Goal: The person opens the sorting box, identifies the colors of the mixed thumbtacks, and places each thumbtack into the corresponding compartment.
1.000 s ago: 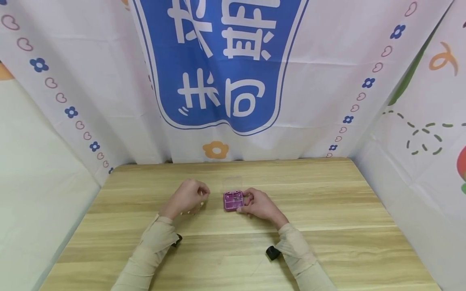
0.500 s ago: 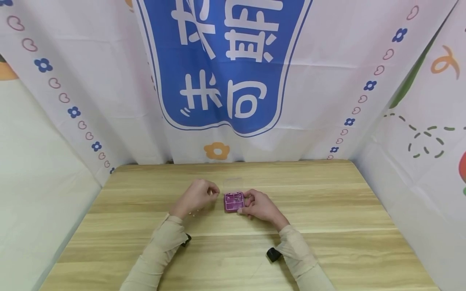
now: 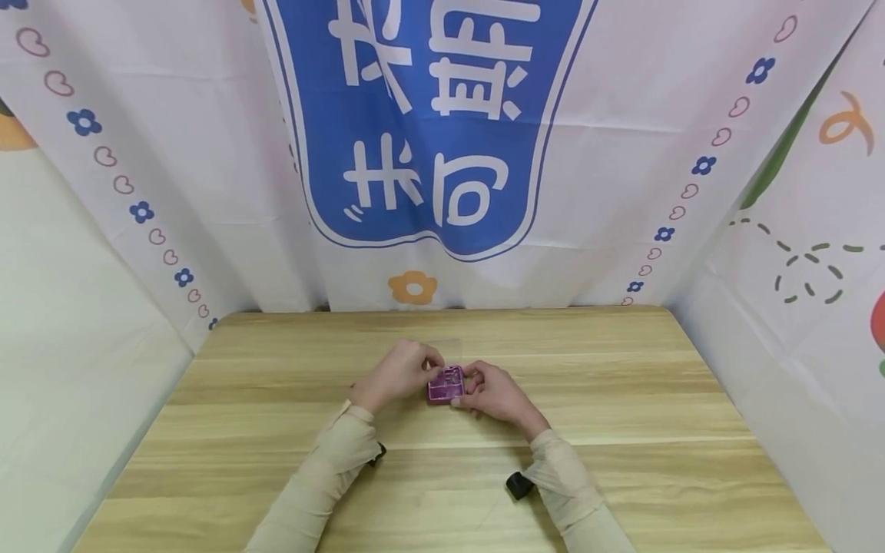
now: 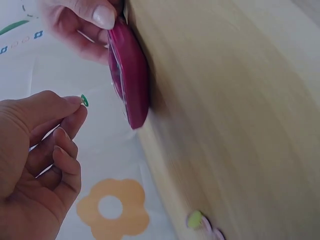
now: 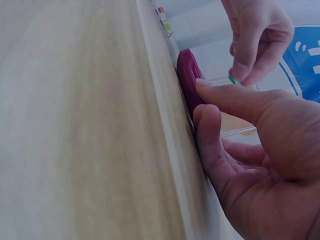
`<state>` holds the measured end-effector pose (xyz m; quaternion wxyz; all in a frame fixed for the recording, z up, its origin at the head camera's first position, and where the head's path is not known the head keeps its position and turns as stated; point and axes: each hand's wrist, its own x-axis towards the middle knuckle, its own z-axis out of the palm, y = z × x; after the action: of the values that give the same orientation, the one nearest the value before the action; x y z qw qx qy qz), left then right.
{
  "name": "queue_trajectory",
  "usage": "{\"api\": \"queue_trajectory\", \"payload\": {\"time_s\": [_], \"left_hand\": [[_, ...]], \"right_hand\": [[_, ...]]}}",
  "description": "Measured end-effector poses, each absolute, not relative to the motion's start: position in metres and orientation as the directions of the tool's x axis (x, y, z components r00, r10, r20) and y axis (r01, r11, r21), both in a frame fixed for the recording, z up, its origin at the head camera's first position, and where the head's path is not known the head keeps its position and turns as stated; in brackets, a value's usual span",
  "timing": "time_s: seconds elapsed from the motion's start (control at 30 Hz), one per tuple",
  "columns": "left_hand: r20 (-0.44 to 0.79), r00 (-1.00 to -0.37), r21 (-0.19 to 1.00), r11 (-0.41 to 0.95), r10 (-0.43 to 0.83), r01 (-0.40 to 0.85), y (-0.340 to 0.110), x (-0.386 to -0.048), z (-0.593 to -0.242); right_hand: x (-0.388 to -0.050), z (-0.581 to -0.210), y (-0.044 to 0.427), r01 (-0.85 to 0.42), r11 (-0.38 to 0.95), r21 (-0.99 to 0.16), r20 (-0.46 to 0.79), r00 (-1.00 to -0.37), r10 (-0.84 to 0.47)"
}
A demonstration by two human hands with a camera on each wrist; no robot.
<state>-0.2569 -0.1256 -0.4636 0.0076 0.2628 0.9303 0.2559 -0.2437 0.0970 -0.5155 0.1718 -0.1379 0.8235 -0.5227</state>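
A small magenta compartment box (image 3: 444,392) rests on the table with its clear lid (image 3: 452,350) swung back. Shiny bits, too small to identify, lie in a far compartment. My right hand (image 3: 499,393) grips the box's right side between thumb and fingers. At the box's far left corner is my left hand (image 3: 402,372), thumb and index finger pinching a small green flat-headed pin (image 4: 84,100); its other fingers are loosely curled. In the left wrist view the pin is apart from the box. The left hand hides part of the box in the head view.
Several small colored pieces (image 4: 194,220) lie on the wooden table (image 3: 622,399), left of the box. A black wrist device (image 3: 519,485) shows under the right sleeve. White printed cloth (image 3: 594,192) hangs behind the table and along its sides.
My left hand has moved right with the pin, from the small pieces to over the box's far left corner. My right hand has kept its hold on the box.
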Motion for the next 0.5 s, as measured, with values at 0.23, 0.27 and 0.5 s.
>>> {"api": "queue_trajectory", "payload": {"time_s": [0.23,0.27,0.5], "left_hand": [[0.133,-0.850,0.460,0.728,0.509,0.508,-0.114,-0.259,-0.465],[0.134,-0.850,0.459,0.729,0.509,0.508,-0.113,-0.259,-0.466],[0.118,-0.862,0.449,0.748,0.493,0.489,-0.111,-0.260,-0.472]], "right_hand": [[-0.245,-0.517,0.097,-0.061,0.421,-0.905,-0.129,-0.904,-0.408],[-0.245,-0.517,0.097,-0.063,0.422,-0.904,-0.128,-0.904,-0.408],[-0.243,-0.517,0.096,-0.065,0.423,-0.904,-0.126,-0.904,-0.408]]}}
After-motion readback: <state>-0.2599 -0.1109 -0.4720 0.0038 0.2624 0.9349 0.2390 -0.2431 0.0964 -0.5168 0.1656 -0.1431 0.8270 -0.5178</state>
